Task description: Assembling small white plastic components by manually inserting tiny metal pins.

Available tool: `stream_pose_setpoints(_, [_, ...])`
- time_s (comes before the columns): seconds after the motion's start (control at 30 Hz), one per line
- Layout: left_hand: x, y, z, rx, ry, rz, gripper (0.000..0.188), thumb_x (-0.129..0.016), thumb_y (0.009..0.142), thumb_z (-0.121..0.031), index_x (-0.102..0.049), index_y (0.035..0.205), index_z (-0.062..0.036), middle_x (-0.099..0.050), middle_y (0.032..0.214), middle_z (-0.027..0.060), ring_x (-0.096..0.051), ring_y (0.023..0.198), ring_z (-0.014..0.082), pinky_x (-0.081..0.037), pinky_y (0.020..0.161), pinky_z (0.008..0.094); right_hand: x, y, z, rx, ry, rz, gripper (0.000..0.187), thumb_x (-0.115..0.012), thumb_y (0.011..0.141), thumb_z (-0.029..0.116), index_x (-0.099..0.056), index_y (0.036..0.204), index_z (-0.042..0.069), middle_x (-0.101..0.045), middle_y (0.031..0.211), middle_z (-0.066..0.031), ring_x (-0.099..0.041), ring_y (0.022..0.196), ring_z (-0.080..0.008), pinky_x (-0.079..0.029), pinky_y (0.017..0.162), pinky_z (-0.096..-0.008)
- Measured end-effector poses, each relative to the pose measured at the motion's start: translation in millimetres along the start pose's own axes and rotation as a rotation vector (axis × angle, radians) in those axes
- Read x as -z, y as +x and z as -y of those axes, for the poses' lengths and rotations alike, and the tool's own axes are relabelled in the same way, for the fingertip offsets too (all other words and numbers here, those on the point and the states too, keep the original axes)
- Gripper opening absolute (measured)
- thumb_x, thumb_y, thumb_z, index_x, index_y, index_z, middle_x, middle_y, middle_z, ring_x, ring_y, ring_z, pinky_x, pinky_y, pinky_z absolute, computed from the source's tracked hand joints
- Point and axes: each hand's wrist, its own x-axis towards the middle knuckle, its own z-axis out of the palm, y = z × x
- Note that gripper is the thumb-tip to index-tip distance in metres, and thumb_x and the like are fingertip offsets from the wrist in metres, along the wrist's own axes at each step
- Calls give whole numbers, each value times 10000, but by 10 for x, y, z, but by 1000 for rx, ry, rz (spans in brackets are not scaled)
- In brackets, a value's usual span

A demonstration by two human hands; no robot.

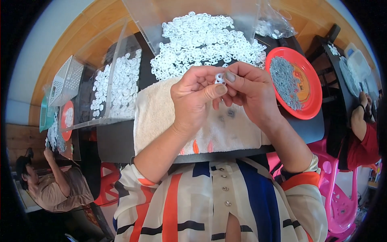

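Above a beige towel, both my hands meet at a small white plastic piece with round openings. My left hand is closed, its thumb and fingers pinching the piece from below and the left. From the other side, the thumb and forefinger of my right hand press on the same piece. The fingers partly cover it, so its full shape and anything else in them cannot be made out. Just beyond my hands lies a big heap of similar white plastic pieces, spilling from a clear plastic bin.
On the right sits a red plate with many small grey metal-looking pieces. A second clear bin on the left holds more white pieces. Beyond are a white perforated basket and a clear bag. Other people work at both sides.
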Motion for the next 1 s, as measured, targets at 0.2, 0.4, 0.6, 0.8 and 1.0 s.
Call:
stream_pose_setpoints(0.2, [-58, -2, -33, 22, -32, -47, 282, -695, 806, 6, -584, 1064, 37, -664, 792, 119, -637, 617, 168, -448, 471, 225, -31, -16, -24, 18, 78, -47, 163, -583, 930, 164, -614, 894, 8, -537, 659, -2, -533, 555, -101, -339, 475, -188])
stream_pose_setpoints(0.4, [-36, -35, 23, 33, -4, -150, 184, -700, 816, -12, -601, 965, 32, -638, 736, 87, -583, 569, 121, -424, 454, 215, -9, 0, -27, 94, -12, -113, 169, -584, 930, 160, -612, 901, -4, -525, 647, -9, -524, 559, -102, -333, 486, -192])
stream_pose_setpoints(0.6, [-31, -50, 4, 81, 77, -181, 90, -635, 873, -41, -579, 899, 24, -618, 736, 99, -557, 550, 136, -396, 435, 226, -6, 20, -70, 133, -79, -99, 186, -590, 931, 176, -612, 895, -5, -534, 658, -11, -507, 566, -93, -318, 495, -202])
stream_pose_setpoints(0.8, [-73, -74, -17, 154, 34, -234, 100, -646, 870, -56, -575, 881, 14, -614, 728, 80, -548, 539, 118, -389, 420, 215, -56, 23, -147, 168, -110, -144, 185, -585, 935, 182, -615, 893, 4, -540, 662, -6, -508, 576, -83, -326, 503, -197])
stream_pose_setpoints(1.0, [-42, -27, -16, -38, 142, -141, 206, -709, 786, 39, -608, 965, 21, -628, 787, 46, -555, 628, 62, -421, 501, 184, 21, 10, 5, 88, -117, -111, 184, -593, 928, 186, -617, 886, 9, -542, 657, -5, -522, 568, -78, -335, 482, -188])
